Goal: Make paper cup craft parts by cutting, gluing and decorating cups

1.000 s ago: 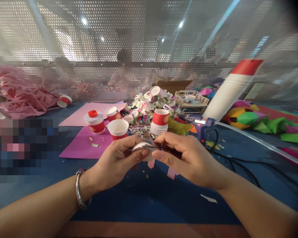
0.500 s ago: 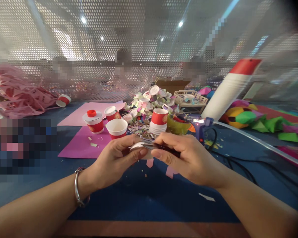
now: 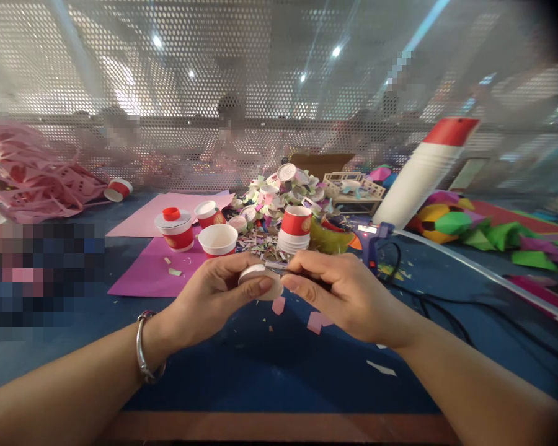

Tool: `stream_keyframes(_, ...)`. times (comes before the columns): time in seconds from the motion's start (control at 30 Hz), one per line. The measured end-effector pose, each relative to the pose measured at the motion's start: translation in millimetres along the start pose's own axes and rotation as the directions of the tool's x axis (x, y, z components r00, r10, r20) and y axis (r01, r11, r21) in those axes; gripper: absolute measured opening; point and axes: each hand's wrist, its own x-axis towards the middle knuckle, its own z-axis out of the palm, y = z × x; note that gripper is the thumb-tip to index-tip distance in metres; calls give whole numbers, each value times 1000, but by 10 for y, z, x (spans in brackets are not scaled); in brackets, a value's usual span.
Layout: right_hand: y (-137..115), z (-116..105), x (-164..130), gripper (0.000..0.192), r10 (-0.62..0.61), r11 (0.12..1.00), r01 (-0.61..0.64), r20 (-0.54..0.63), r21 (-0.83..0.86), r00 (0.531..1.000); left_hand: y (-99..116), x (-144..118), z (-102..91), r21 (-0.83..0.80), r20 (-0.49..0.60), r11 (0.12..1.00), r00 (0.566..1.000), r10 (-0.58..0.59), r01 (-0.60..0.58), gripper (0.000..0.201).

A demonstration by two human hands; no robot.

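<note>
My left hand (image 3: 221,297) pinches a small round white paper piece (image 3: 272,291), like the bottom of a paper cup, between thumb and fingers. Closed around a dark-handled cutting tool (image 3: 276,266) is my right hand (image 3: 341,291). Its slim grey blade lies at the upper edge of the white piece; most of the handle is hidden, so I cannot tell scissors from a knife. Just beyond my hands stand an open white and red paper cup (image 3: 218,238) and a stack of cups (image 3: 295,228). Pink paper scraps (image 3: 314,322) lie below on the blue table.
Behind the cups rises a heap of cut paper pieces (image 3: 279,192). A glue gun (image 3: 372,244) with a black cable is at right, near a tall leaning cup stack (image 3: 418,176). Purple paper (image 3: 144,272) lies left, under a red-knobbed cup (image 3: 177,234). Pink strips (image 3: 41,173) pile far left.
The blade has shifted slightly and shows more clearly along the white piece's upper edge. The white piece has tilted, showing more of its flat face. Both hands still grip the same things.
</note>
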Motion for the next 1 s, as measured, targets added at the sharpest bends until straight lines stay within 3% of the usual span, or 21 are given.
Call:
stream_keyframes(0.1,-3,6,13,33,-11,1000,11,-2,25,1000,-8,5,13,-44,29,998,999,-34,36,21)
stream_keyframes(0.33,41,-25,54,37,9,1000,-7,-107,21,994,-44,15,-5,-101,-64,986,988,-138,131,25)
stream_keyframes(0.73,-10,-20,36,21,91,996,-91,9,17,996,-56,-28,-15,-160,-19,959,971,-238,232,23)
stream_keyframes(1.0,23,-18,52,30,57,998,-57,-25,2,998,-13,-28,22,-253,23,960,993,-115,117,15)
